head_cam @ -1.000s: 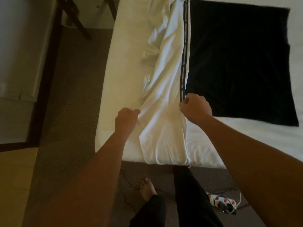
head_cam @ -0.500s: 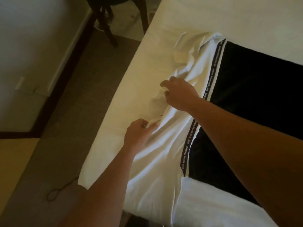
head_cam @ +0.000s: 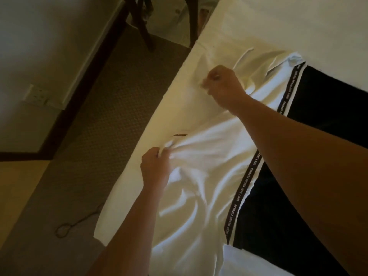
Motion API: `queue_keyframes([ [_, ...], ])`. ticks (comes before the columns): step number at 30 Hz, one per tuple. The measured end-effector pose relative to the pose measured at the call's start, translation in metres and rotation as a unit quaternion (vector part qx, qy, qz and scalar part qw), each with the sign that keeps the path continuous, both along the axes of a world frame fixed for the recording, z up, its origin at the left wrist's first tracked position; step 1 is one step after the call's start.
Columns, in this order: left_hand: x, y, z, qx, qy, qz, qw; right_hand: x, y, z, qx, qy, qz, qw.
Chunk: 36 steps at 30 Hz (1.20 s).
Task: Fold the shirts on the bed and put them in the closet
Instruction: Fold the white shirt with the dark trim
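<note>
White-and-black shirt [head_cam: 209, 176], wrinkled, black-taped seam.

Dim indoor light, warm yellow cast. Brightest area is the white shirt [head_cam: 203, 176] at centre frame, nearly blown out along its folds. Bed sheet [head_cam: 278, 22] at upper right reads cream, evenly lit. Wall [head_cam: 39, 46] and carpet [head_cam: 79, 146] on the left side fall into murky shadow; chair legs [head_cam: 147, 26] at top are near-black. Soft overall, slight motion blur on right hand [head_cam: 223, 84]. Wide-angle bending shows along the bed edge. Black fabric [head_cam: 298, 216] at right holds no detail.
</note>
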State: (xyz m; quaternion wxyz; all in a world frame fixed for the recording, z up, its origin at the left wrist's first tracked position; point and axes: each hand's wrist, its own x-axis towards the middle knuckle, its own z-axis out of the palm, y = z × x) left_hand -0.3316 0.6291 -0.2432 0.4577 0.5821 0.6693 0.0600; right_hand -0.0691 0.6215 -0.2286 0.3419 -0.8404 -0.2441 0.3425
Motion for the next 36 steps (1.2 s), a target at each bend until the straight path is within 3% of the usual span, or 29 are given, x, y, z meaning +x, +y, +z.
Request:
queue_keyframes([
  [2,0.016,0.002,0.003,0.033,0.088,-0.099,0.991,0.002,-0.006,-0.004,-0.028,-0.020,0.024,0.999],
  [4,0.033,0.003,0.007,0.087,0.122,-0.149,0.977,-0.007,-0.013,0.018,-0.014,-0.030,-0.005,0.999],
  [7,0.066,0.009,0.007,0.113,0.094,-0.196,0.970,0.005,-0.025,0.010,-0.020,-0.114,-0.016,0.993],
  [10,0.097,0.016,0.004,0.071,0.108,-0.258,0.958,0.019,-0.025,0.005,-0.104,-0.178,0.050,0.977],
  [14,0.115,0.016,0.000,0.062,0.112,-0.304,0.944,0.031,-0.021,0.002,-0.240,-0.196,0.107,0.945],
  [16,0.120,0.015,0.000,0.041,0.103,-0.318,0.942,0.038,-0.016,0.007,-0.258,-0.174,0.120,0.943],
  [21,0.129,0.023,0.006,-0.025,0.103,-0.338,0.935,0.106,0.008,0.038,-0.186,-0.034,0.058,0.980],
  [23,0.132,0.024,0.009,-0.045,0.101,-0.339,0.934,0.152,0.018,0.056,-0.049,-0.029,-0.135,0.989],
  [25,0.133,0.024,0.010,-0.049,0.088,-0.325,0.940,0.188,0.018,0.074,0.142,-0.087,-0.323,0.931],
  [26,0.133,0.023,0.010,-0.046,0.074,-0.309,0.947,0.194,0.015,0.081,0.205,-0.100,-0.337,0.913],
  [28,0.131,0.022,0.009,-0.031,0.051,-0.289,0.955,0.188,0.012,0.082,0.218,-0.124,-0.281,0.926],
  [32,0.124,0.016,0.010,-0.010,0.050,-0.264,0.963,0.134,-0.003,0.043,0.114,-0.139,-0.137,0.974],
  [36,0.106,0.019,0.017,0.033,0.139,-0.274,0.951,0.082,-0.020,0.014,-0.012,-0.127,0.058,0.990],
])
